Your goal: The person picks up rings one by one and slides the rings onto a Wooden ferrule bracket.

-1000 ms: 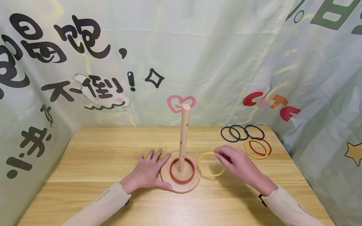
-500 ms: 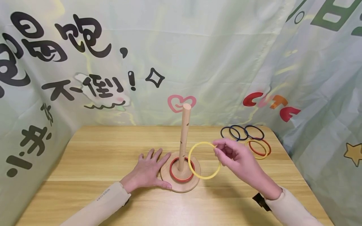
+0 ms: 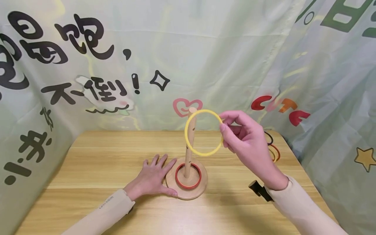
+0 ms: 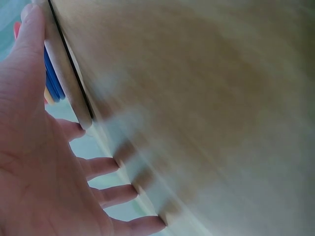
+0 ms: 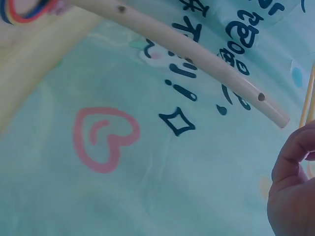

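Observation:
A wooden peg stands upright on a round wooden base. A red ring lies around its foot; blue also shows there in the right wrist view. Left of the base, my left hand rests with fingers spread, its thumb and index finger touching the rim. Between thumb and fingertips, my right hand pinches a thin yellow ring. That ring is raised to the upper peg and overlaps it in the head view. In the right wrist view, the ring appears just beyond the peg's tip, apart from it.
At the table's back right lie more rings, partly hidden by the right hand: a dark blue ring, a red ring and a yellow one. A printed curtain hangs behind and at both sides.
The right hand has lifted the yellow ring from low beside the base to the height of the peg's upper part, slightly leftward. The left hand and the base stay where they were.

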A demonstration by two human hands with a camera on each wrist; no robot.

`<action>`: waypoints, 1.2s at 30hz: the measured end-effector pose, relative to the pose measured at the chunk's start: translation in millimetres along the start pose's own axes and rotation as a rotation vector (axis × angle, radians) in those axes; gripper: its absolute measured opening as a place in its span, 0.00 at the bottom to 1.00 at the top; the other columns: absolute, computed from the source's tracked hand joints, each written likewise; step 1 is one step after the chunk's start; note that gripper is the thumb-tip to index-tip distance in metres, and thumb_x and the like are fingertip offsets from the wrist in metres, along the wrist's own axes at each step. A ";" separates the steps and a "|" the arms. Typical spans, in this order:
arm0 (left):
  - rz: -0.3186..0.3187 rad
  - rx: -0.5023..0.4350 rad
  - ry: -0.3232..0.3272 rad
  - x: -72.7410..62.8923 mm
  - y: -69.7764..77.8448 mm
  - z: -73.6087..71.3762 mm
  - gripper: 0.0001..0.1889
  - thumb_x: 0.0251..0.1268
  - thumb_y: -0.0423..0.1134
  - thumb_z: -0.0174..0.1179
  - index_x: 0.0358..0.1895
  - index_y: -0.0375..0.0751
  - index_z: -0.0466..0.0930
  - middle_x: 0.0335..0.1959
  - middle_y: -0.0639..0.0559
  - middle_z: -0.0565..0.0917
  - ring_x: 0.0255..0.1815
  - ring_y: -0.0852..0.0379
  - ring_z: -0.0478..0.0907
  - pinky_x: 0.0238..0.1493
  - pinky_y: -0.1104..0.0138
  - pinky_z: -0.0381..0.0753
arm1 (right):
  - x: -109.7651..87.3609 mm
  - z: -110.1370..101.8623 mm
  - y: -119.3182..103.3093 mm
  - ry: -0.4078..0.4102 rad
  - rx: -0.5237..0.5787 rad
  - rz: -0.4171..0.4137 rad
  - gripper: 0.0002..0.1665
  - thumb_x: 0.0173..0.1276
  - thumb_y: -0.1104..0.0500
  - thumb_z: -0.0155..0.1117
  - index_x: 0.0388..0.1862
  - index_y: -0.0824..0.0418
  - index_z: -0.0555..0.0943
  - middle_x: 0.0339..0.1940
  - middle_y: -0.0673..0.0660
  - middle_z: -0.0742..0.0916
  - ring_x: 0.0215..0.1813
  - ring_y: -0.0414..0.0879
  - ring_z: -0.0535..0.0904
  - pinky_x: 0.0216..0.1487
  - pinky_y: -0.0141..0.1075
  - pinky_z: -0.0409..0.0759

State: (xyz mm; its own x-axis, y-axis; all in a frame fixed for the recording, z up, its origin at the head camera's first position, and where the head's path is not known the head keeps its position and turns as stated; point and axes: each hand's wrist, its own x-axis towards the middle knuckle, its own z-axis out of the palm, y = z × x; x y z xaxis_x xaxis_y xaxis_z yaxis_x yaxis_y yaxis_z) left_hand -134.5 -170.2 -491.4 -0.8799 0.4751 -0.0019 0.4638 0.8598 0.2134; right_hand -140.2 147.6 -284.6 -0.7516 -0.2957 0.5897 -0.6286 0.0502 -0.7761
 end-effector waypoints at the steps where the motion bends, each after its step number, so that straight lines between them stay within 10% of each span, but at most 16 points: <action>1: 0.003 -0.003 0.008 -0.1 -0.4 0.4 0.71 0.45 0.91 0.63 0.89 0.49 0.60 0.83 0.28 0.62 0.79 0.18 0.60 0.61 0.18 0.63 | 4.0 2.0 -1.0 0.006 0.018 -0.001 0.12 0.79 0.72 0.65 0.57 0.66 0.85 0.35 0.62 0.80 0.21 0.48 0.77 0.17 0.35 0.68; 19: -0.001 0.004 -0.017 0.5 2.2 -5.1 0.69 0.46 0.88 0.66 0.89 0.49 0.60 0.83 0.28 0.62 0.79 0.18 0.60 0.62 0.19 0.63 | 22.7 21.1 40.7 -0.087 -0.087 0.229 0.10 0.82 0.65 0.65 0.57 0.58 0.84 0.38 0.59 0.82 0.24 0.54 0.81 0.22 0.34 0.71; 36: -0.018 -0.001 -0.030 0.1 2.4 -5.5 0.70 0.46 0.88 0.66 0.89 0.47 0.59 0.84 0.28 0.60 0.80 0.18 0.58 0.62 0.19 0.63 | -28.8 37.9 119.2 -0.210 -0.147 0.428 0.11 0.80 0.67 0.61 0.57 0.62 0.83 0.35 0.57 0.82 0.23 0.54 0.80 0.21 0.33 0.69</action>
State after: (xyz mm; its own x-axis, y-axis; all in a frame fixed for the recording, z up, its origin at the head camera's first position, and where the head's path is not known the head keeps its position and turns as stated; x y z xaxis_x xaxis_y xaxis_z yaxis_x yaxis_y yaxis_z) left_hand -134.1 -169.1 -485.5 -0.8847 0.4649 -0.0350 0.4478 0.8681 0.2144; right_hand -185.9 125.9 -402.5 -0.9016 -0.4037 0.1557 -0.3053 0.3385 -0.8900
